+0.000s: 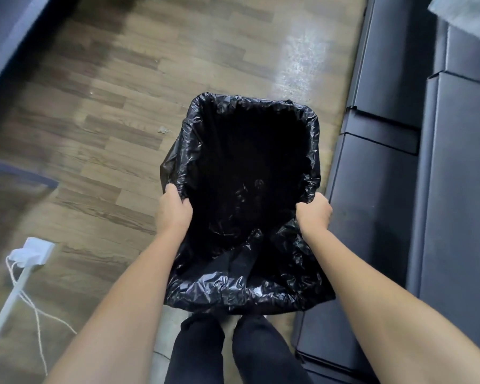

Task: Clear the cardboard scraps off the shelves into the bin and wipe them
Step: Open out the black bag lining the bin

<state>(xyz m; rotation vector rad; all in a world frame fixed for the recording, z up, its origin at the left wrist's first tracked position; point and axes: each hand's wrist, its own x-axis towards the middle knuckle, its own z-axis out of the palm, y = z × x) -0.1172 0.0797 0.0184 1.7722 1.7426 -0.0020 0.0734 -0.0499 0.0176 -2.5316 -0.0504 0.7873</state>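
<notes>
Bin (241, 112), black-lined, on the wooden floor (100, 112) beside dark shelving (394, 134). Left hand (173, 210) and right hand (315, 210), arms extended, grip its near rim's opposite sides, fingers curled.

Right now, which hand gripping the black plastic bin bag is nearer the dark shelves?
The right hand, beside the dark shelves; the left hand grips the black plastic bag's floor-side rim.

The crinkled glossy black plastic bin liner (261, 286) contrasts with the matt brown wood-grain plank floor (108, 106).
</notes>
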